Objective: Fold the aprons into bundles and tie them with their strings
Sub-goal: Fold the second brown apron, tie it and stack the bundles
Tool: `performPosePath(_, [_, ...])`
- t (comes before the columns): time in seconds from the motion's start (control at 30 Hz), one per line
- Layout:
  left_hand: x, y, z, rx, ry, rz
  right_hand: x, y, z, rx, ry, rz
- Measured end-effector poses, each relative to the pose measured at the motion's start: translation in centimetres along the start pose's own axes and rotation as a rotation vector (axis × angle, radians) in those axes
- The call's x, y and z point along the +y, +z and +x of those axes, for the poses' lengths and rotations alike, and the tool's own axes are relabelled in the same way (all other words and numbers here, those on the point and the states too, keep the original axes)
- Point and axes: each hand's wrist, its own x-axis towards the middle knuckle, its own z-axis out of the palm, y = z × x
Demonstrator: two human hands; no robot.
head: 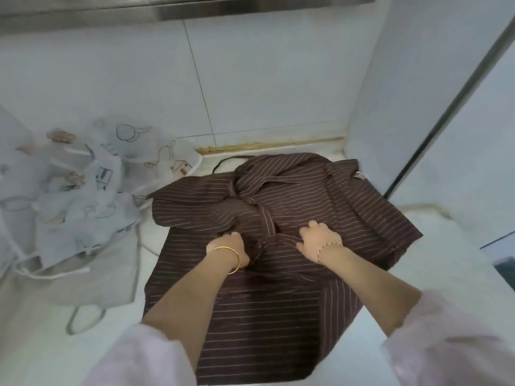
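A dark brown apron with thin pale stripes (278, 302) lies spread over the white counter, its far part bunched and crossed by its own strap (264, 215). My left hand (231, 246) is closed on a fold of the brown cloth near the middle. My right hand (317, 238) rests on the cloth just to the right, fingers curled into a crease and gripping it. A dark string loop (223, 162) of the apron pokes out at the far edge. To the left sits a heap of pale printed aprons (83, 185) with white strings.
A white tiled wall (250, 79) stands behind the counter, and a tall white panel with a dark edge (446, 107) closes the right side. A metal ledge (195, 9) runs overhead. A grey cord loop (83, 319) hangs from the pale heap at the front left.
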Motion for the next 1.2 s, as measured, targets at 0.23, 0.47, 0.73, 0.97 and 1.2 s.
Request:
performPosePath(0.23, [1.0, -2.2, 0.6, -0.300, 0.007, -0.278, -0.3, -4.6, 0.4, -0.433, 0.063, -0.080])
performPosePath(0.47, [-1.2, -3.6, 4.3, 0.243, -0.029, 0.024, -3.3, -4.5, 6.4, 0.189, -0.179, 0.140])
performPosePath(0.73, [-3.6, -5.4, 8.1, 0.109, 0.190, 0.118, -6.0, -7.7, 14.0, 0.135, -0.274, -0.053])
performPosePath(0.97, [-4.2, -9.0, 10.4, -0.001, 0.283, 0.056, -6.2, -9.3, 16.2, 0.028, -0.109, -0.245])
performPosePath(1.2, [-2.8, -10.8, 13.3, 0.208, 0.280, 0.032, -3.7, -10.0, 17.3, 0.087, -0.008, -0.151])
